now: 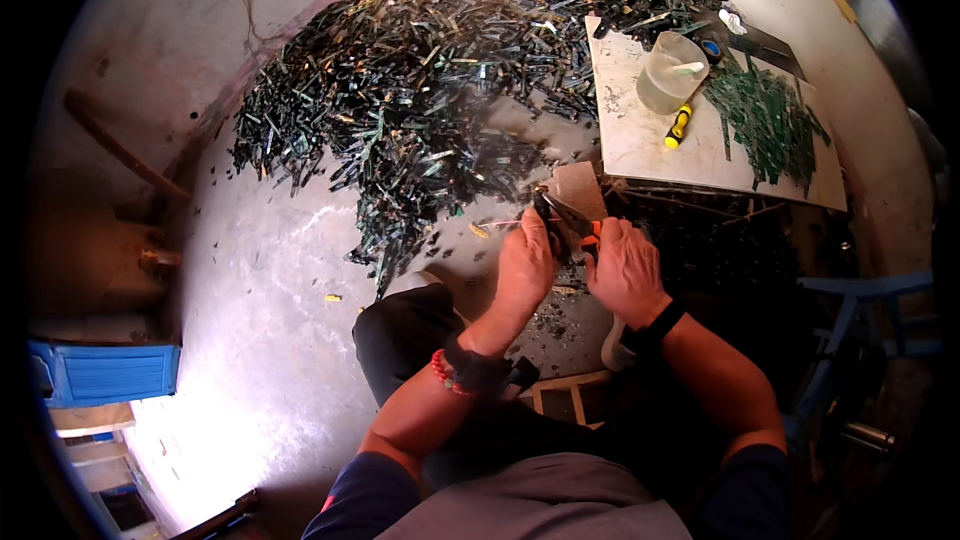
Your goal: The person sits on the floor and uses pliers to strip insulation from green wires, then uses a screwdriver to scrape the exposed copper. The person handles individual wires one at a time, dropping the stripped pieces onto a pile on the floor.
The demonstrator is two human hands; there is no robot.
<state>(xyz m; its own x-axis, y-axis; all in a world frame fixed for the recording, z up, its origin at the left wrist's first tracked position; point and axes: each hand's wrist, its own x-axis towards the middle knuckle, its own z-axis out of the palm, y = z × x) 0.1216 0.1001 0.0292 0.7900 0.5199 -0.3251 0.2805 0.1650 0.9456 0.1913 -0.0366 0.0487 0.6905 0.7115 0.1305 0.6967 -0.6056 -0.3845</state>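
My left hand (526, 259), with a red bead bracelet at its wrist, grips a small dark piece (541, 204) between thumb and fingers; its exact kind cannot be told. In my right hand (628, 262) is a pair of pliers (568, 217) with orange-red on the handles, its jaws up against the dark piece. A thin pinkish strand (501, 223) runs out to the left of my left hand. Behind the pliers lies a brown flat block (579, 189). Small dark fragments (553, 324) are scattered on the floor below my hands.
A large heap of dark narrow strips (442, 90) spreads ahead. On a white board (637, 154) at the right stand a translucent plastic tub (670, 79), a yellow-and-black screwdriver handle (678, 127) and a pile of green strips (772, 127). A blue metal frame (847, 315) is at far right, a blue plastic container (112, 373) at left.
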